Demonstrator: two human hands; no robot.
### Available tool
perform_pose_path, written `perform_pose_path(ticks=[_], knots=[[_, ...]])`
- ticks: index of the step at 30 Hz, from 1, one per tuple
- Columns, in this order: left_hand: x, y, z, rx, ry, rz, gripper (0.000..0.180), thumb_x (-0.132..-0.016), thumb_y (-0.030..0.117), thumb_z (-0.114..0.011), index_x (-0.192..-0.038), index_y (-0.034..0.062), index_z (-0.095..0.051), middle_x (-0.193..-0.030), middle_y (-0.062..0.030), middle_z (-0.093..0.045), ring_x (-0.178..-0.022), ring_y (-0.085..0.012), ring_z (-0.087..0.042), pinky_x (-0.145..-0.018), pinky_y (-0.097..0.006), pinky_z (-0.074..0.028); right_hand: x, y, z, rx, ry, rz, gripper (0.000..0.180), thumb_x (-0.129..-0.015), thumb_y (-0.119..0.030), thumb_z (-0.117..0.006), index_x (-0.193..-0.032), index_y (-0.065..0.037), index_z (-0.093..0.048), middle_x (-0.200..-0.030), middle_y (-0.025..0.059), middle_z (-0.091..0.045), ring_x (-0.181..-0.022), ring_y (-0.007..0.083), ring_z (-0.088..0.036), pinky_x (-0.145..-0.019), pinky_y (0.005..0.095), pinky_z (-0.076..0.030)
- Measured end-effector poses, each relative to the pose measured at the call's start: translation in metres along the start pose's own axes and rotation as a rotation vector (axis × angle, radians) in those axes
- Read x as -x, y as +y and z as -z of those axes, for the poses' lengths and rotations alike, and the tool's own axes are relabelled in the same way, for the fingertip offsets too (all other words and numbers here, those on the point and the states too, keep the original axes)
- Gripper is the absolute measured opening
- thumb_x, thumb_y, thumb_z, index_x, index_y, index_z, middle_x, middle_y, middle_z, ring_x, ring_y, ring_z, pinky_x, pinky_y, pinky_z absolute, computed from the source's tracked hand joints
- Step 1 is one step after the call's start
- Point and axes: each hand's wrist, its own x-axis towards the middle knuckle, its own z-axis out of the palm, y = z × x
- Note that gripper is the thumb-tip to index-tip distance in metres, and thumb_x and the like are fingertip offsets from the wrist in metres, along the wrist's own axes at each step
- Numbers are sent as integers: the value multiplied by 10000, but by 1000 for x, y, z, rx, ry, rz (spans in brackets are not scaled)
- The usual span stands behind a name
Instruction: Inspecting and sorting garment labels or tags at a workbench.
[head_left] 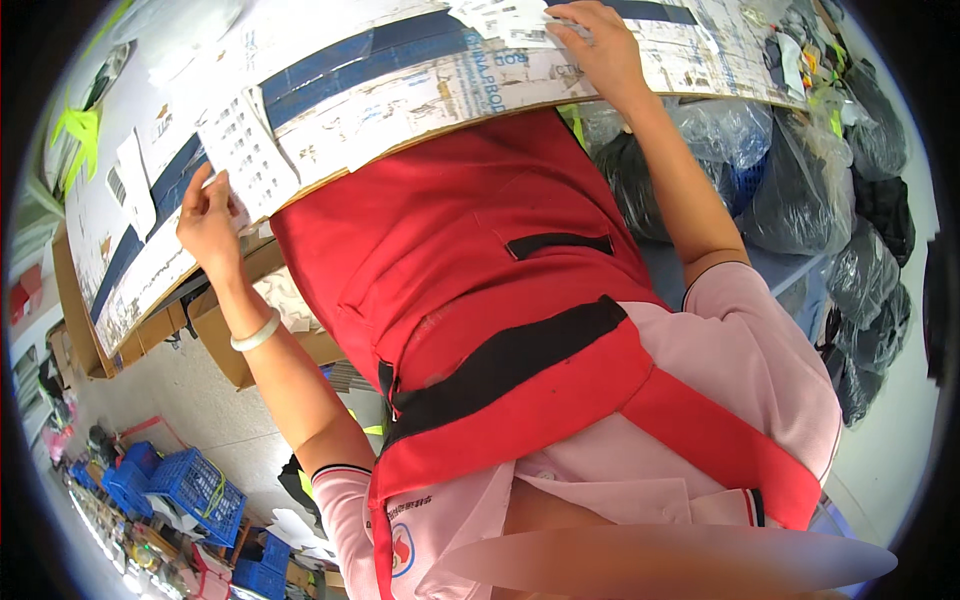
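Note:
My left hand (pixel 207 222), with a pale bangle on the wrist, pinches the lower corner of a white label sheet (pixel 245 150) near the table's front edge. My right hand (pixel 600 48) lies palm down at the far side, its fingertips on a small pile of white printed slips (pixel 505 22). Both rest on a cardboard-covered table top (pixel 420 100) with dark blue tape strips (pixel 370 55) across it. My red apron (pixel 480 290) with black bands fills the middle of the view, hiding what is under the table edge.
Clear plastic bags of dark garments (pixel 800 170) are stacked at the right under and beside the table. Open cardboard boxes (pixel 225 345) stand at the left below the table edge. Blue plastic crates (pixel 195 490) sit on the floor at lower left. A yellow-green strip (pixel 82 130) lies far left.

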Motion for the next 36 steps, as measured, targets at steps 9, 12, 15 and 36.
perform_pose_path(ticks=[9, 12, 15, 36], knots=[[2, 6, 7, -12, 26, 43, 257, -867, 71, -662, -1114, -1, -649, -750, 13, -620, -613, -39, -477, -546, -187, -374, 14, 34, -11, -88, -119, -62, 209, -803, -208, -642, -930, -43, -663, -887, 138, -599, -888, 326, -571, -768, 398, -463], [2, 10, 7, -33, 27, 89, 249, -874, 77, -660, -1112, 5, -653, -769, 8, -627, -624, -35, -481, -554, -182, -377, 12, 43, -12, -127, -137, -50, 171, -811, -192, -635, -886, -41, -663, -861, 135, -595, -858, 317, -573, -741, 393, -462], [3, 12, 4, 40, 41, 117, 243, -879, 84, -657, -1111, 11, -655, -788, 3, -638, -641, -34, -503, -555, -181, -389, 11, 41, -11, -143, -141, -44, 146, -815, -175, -629, -860, -40, -660, -837, 136, -594, -839, 314, -571, -723, 388, -461], [3, 16, 8, 146, -20, 152, 258, -889, 115, -649, -1134, 37, -632, -861, 23, -663, -678, -15, -543, -553, -173, -389, 1, 40, -8, -968, -263, -397, 163, -879, -48, -610, -1035, -14, -575, -872, 18, -601, -794, 90, -561, -703, 223, -462]])
